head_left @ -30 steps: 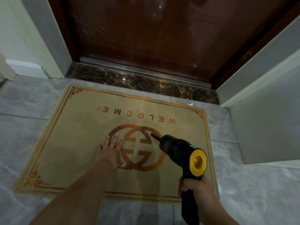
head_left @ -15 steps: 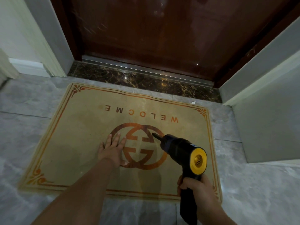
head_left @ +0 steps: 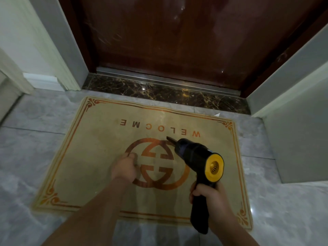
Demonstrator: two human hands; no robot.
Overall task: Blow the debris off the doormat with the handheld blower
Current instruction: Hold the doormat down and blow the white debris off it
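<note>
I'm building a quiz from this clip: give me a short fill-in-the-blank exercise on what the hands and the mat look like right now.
1. The black handheld blower with a yellow rear end is held by the ____ hand.
2. The left hand rests on the tan rectangular doormat with its fingers ____.
3. The word printed on the doormat is ____.
4. The blower's nozzle points toward the dark brown wooden ____.

Missing words: right; curled; WELCOME; door

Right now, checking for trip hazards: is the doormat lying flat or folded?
Flat. The doormat is spread on the floor; all four ornate corners show, none curled.
</note>
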